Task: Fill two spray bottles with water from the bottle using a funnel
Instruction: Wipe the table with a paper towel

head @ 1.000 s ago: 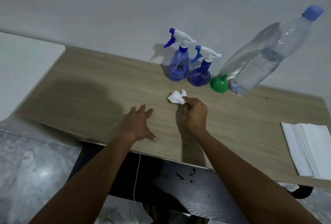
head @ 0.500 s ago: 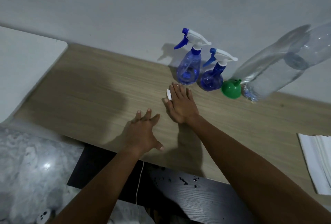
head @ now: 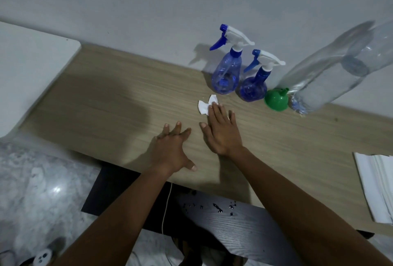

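Observation:
Two blue spray bottles with white trigger heads stand against the wall, the taller one (head: 226,74) left of the rounder one (head: 254,87). A green funnel (head: 276,100) sits mouth-down beside them. A large clear water bottle (head: 331,78) stands to its right, its top cut off by the frame edge. My right hand (head: 222,130) lies flat with straight fingers pressing a small white tissue (head: 205,106) onto the wooden tabletop (head: 110,104). My left hand (head: 172,148) rests flat on the table near its front edge, fingers spread.
A stack of white paper towels (head: 376,185) lies at the right edge of the table. A white surface (head: 27,67) adjoins the table on the left. A black shelf (head: 244,223) with small dark bits sits below the front edge, and a white cable (head: 165,208) hangs there.
My right hand went from pinching the tissue to pressing it flat, then slid back toward me so more tissue shows. My left hand has stayed in place on the table.

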Available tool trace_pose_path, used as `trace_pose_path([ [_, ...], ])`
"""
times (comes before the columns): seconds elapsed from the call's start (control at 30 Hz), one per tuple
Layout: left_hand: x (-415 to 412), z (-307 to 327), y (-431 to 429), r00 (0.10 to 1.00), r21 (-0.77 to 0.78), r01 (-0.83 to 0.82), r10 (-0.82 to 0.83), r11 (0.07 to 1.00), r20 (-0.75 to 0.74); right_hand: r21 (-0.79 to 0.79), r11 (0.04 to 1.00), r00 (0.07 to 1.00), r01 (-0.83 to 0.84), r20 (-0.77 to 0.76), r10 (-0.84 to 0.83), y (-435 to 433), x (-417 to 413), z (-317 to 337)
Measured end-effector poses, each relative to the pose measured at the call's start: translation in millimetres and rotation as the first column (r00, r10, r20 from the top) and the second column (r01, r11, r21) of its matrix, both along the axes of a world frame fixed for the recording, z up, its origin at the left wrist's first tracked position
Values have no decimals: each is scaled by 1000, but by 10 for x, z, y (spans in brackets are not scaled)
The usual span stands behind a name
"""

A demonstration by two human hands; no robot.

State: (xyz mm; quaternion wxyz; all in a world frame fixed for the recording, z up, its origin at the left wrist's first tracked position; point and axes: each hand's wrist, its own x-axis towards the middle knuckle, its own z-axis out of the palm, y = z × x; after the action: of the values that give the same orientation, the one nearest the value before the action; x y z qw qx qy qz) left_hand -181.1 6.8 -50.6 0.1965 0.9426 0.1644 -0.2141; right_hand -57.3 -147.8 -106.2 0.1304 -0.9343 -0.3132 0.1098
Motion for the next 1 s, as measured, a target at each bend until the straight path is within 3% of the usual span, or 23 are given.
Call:
trace_pose_path([
  [0.1, 12, 2, 5, 1000, -14, -8, 8, 1000, -6, 5, 997, 997, -79, -19, 79, 4, -21, 52],
  [0.4, -128, -15, -72, 993, -61, -107, 110, 992, 45, -22, 922, 914, -387, 124, 387, -633, -457, 36],
  [0.53, -277, 12, -310, 991, -47, -113, 116, 992, 60, 79, 908, 905, -411, 161, 395, -1098, -510, 27],
  [0.63, -353, 5, -598, 995, -42, -78, 80, 996, 67, 143, 932, 929, -334, 215, 300, -1325, -607, 113],
  [0.77, -318, 19, -971, 998, -33, -43, 45, 999, 52, 61, 925, 898, -376, 269, 348, -1509, -731, 274],
  [0.8, -295, 23, -1055, 999, -19, -26, 27, 999, 47, 146, 932, 928, -333, 228, 296, -1537, -715, 319],
  [0.9, -243, 15, -1274, 1000, 4, 10, -10, 1000, 30, 442, 895, 998, 56, 4, -65, -1625, -497, 413],
  [1.0, -206, 5, -1372, 1000, -16, -1, 1, 1000, -11, 420, 862, 957, 284, -68, -282, -1783, -183, 504],
])
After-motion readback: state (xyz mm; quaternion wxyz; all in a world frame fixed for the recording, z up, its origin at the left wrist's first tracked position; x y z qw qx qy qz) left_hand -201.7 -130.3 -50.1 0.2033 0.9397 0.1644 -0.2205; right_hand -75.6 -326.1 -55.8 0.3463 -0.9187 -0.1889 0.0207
